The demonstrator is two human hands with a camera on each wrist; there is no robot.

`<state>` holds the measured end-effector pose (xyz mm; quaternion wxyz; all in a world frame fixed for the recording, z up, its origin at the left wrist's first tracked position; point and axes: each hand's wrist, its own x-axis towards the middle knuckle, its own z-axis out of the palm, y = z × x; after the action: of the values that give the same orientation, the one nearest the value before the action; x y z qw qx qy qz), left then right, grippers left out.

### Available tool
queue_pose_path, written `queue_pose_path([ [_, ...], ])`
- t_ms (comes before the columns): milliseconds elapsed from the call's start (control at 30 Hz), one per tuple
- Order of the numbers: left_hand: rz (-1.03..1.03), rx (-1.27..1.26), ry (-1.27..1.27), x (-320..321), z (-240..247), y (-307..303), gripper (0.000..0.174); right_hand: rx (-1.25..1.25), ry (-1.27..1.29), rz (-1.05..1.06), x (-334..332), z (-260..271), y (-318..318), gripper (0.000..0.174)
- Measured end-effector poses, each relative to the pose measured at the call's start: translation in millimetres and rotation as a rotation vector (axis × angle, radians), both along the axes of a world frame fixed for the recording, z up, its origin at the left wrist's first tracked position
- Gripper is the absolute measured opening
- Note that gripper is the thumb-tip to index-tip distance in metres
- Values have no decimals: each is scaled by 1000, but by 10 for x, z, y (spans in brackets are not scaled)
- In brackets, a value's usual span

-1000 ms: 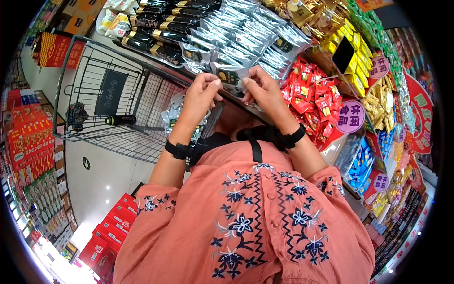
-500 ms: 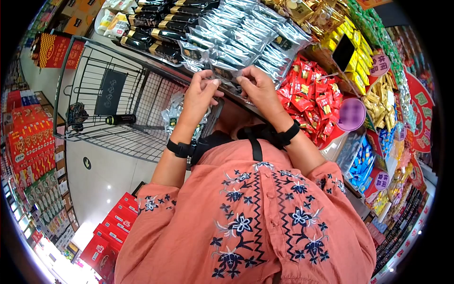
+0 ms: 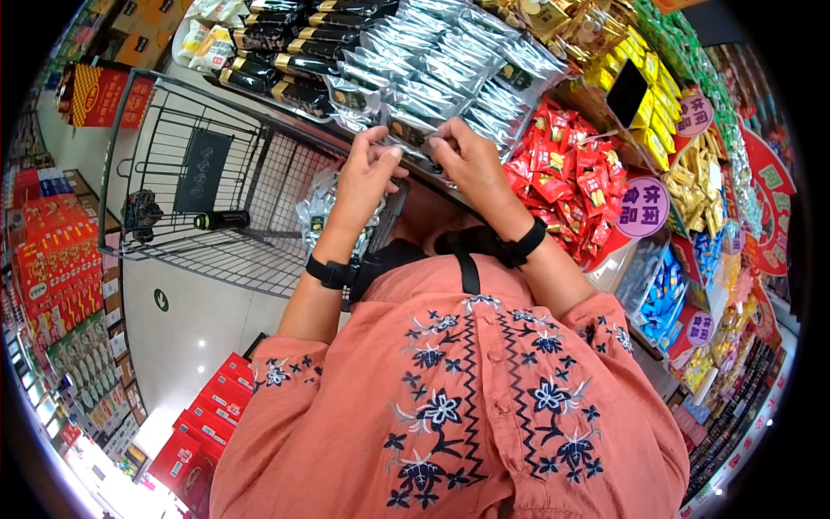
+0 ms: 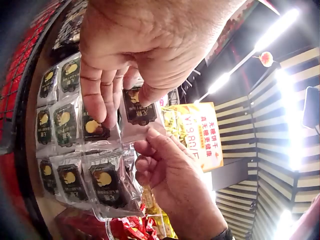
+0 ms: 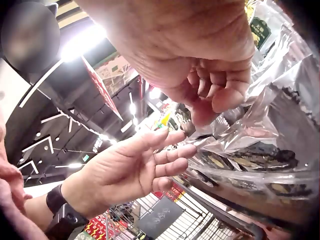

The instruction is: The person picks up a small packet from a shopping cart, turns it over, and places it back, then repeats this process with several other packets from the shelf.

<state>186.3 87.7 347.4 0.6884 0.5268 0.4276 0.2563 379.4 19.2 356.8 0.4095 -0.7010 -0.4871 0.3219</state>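
In the left wrist view, a small silver packet with a dark label (image 4: 138, 107) stands tilted between my two hands, over rows of matching packets (image 4: 102, 185). My right hand (image 3: 474, 156) pinches its near edge with thumb and forefinger, the other fingers curled in. My left hand (image 3: 367, 169) holds it at the opposite edge by thumb and forefinger, its other fingers loose and spread. Silver packets (image 3: 450, 52) fill the display counter just beyond both hands. More silver packets hang in a clear bag (image 3: 322, 203) beside my left forearm.
A shopping cart (image 3: 246, 259) stands to the left with a black bottle (image 3: 221, 220) in it. Black-and-gold packs (image 3: 316, 48) lie at the back left of the counter, red packets (image 3: 566, 173) at its right. Red boxes (image 3: 194, 441) are stacked at lower left.
My right hand has shifted slightly left and up toward the counter, bringing the packet closer to the display and tilting it. My left hand has barely moved.
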Motion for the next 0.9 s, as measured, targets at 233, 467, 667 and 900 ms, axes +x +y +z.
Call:
queue_pose_path([
  [233, 2, 28, -4, 0, 21, -18, 55, -25, 207, -8, 3, 86, -12, 15],
  [467, -2, 43, 9, 4, -19, -6, 56, -59, 106, 10, 19, 22, 5, 18],
  [667, 15, 52, 3, -30, -16, -26, 55, -31, 44, -37, 38, 1, -26, 23],
  [900, -39, 237, -5, 18, 60, -40, 60, -42, 8, -74, 68, 56, -18, 23],
])
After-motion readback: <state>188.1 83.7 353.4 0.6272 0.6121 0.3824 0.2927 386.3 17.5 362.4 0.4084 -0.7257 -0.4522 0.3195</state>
